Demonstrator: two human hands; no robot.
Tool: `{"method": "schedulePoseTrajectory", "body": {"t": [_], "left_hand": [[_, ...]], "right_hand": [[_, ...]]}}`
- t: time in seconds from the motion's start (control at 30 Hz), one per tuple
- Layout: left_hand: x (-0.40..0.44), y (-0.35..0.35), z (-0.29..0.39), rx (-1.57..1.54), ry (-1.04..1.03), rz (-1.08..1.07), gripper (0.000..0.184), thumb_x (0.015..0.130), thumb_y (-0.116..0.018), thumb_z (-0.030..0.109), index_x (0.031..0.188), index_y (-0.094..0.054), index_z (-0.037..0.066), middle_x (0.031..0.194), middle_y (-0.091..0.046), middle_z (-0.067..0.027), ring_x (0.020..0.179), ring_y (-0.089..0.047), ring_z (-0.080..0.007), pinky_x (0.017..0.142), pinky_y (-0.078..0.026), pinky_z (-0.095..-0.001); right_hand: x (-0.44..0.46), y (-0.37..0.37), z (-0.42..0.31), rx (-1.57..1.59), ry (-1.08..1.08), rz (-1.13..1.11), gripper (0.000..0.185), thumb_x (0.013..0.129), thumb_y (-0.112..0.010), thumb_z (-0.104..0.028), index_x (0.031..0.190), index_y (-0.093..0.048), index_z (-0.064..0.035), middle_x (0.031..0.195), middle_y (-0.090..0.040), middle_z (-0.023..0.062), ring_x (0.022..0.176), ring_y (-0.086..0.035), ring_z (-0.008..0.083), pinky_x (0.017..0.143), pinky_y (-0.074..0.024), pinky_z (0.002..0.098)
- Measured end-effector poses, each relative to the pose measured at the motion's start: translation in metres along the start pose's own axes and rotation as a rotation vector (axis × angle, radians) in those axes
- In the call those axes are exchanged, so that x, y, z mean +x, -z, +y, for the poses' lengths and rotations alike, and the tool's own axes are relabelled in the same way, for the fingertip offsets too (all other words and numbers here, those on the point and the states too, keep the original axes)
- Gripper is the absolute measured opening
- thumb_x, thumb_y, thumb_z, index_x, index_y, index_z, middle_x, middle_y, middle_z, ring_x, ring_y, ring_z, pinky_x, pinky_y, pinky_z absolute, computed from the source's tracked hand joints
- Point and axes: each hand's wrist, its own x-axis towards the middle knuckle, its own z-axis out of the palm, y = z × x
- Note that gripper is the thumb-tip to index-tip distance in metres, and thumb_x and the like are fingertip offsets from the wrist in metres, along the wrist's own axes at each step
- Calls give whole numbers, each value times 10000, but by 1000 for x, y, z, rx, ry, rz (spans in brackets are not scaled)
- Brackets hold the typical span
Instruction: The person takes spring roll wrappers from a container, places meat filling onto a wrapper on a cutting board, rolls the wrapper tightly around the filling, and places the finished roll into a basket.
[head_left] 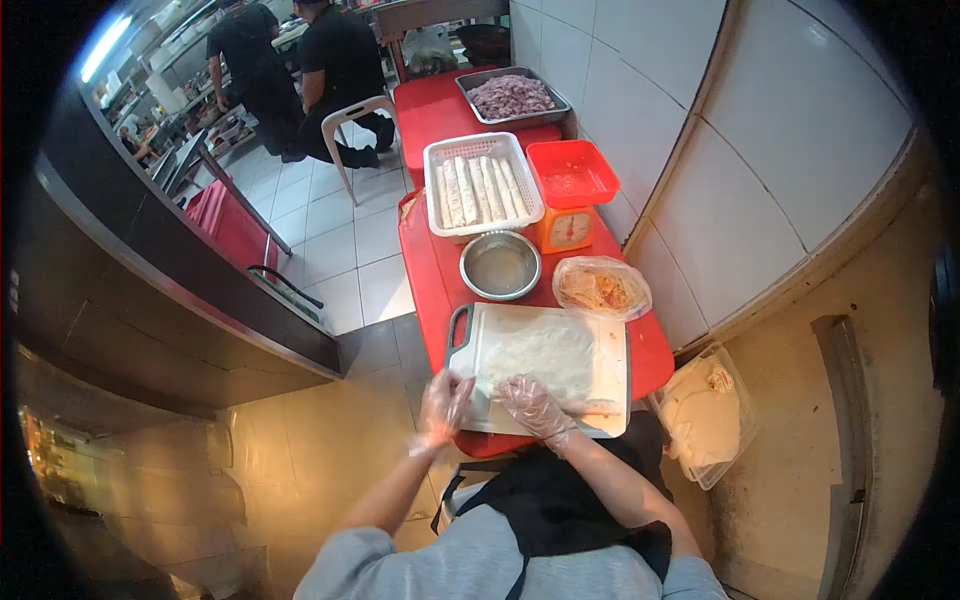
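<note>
A white cutting board (475,365) with a grey handle lies in front of me. On it is a thin, whitish wrapper sheet (545,355), with a strip of pinkish filling (597,407) along its near edge. My right hand (535,408), in a clear plastic glove, has its fingers bent together at the sheet's near left corner and seems to pinch it. At the board's left edge is my left hand (445,405), also gloved, its fingers curled together. Whatever the left fingers may hold is too small to make out.
Past the board stand a metal bowl (500,265), a bag of orange food (600,288), an orange scale (568,230) with a red tray, a white basket (435,205) of rolls and a meat tray (512,97). A plastic tub (705,420) sits right. Two people are beyond.
</note>
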Motion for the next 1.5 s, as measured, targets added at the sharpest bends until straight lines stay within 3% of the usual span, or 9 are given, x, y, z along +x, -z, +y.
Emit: {"method": "schedulePoseTrajectory", "body": {"t": [0.07,0.1,0.27,0.47,0.77,0.9,1.07,1.3,1.5], "left_hand": [[-26,-20,0,-726,528,5,208,973,-597,258,935,-561,57,712,-609,-72,582,-600,-166,460,-475,-295],[-13,-33,-60,-1170,570,-464,178,961,-605,209,945,-547,42,810,-639,-115,618,-622,-181,494,-511,-301],[-3,-59,-32,-687,420,76,363,842,-744,147,1097,-561,-38,792,-659,-123,685,-654,-214,613,-539,-307],[-8,-35,-10,16,51,114,509,742,-827,164,1150,-568,7,701,-646,-67,616,-615,-163,609,-517,-327],[-10,-33,-5,-9,45,124,489,729,-842,171,1120,-586,29,673,-619,-52,597,-594,-154,593,-505,-317],[-11,-34,-7,-32,75,122,491,724,-848,162,1118,-585,32,669,-611,-40,592,-580,-139,579,-494,-307],[-8,-32,-3,8,97,101,485,723,-830,189,1127,-600,49,690,-640,-83,630,-634,-213,624,-515,-367],[-8,-30,-2,51,82,101,494,753,-806,205,1153,-590,10,702,-651,-97,637,-644,-223,630,-520,-377],[-24,-39,6,-14,-17,-33,556,841,-721,157,1303,-478,-33,780,-672,-158,729,-681,-320,691,-539,-407]], "right_hand": [[-2,-4,0,109,-118,-12,271,837,-593,-119,1104,-643,-104,1017,-618,83,920,-593,247,779,-496,351],[-4,-5,-1,162,-173,-19,260,834,-619,-118,1088,-673,-136,1077,-636,75,952,-604,244,794,-503,358],[-9,-15,1,312,-107,33,228,872,-635,-149,1096,-675,-128,1043,-656,84,919,-620,253,795,-512,379],[43,9,66,18,226,126,333,891,-591,-299,1152,-639,-97,1062,-647,131,1028,-628,276,878,-511,399],[166,20,118,179,-345,-501,523,919,-578,-421,1294,-561,-57,1204,-632,180,1094,-614,335,925,-482,474],[118,11,112,142,-45,122,372,964,-545,-311,1239,-600,-67,1069,-675,166,989,-648,324,838,-514,424],[40,27,56,208,230,-470,422,962,-540,-317,1305,-562,-73,1254,-619,134,1110,-614,272,853,-505,405],[17,37,36,-42,320,-166,462,946,-495,-241,1351,-511,-20,1341,-562,195,1208,-581,316,997,-450,408],[-16,11,-2,186,-67,-258,464,897,-473,-146,1338,-522,-10,1316,-580,208,1226,-568,318,1073,-409,423]]}}
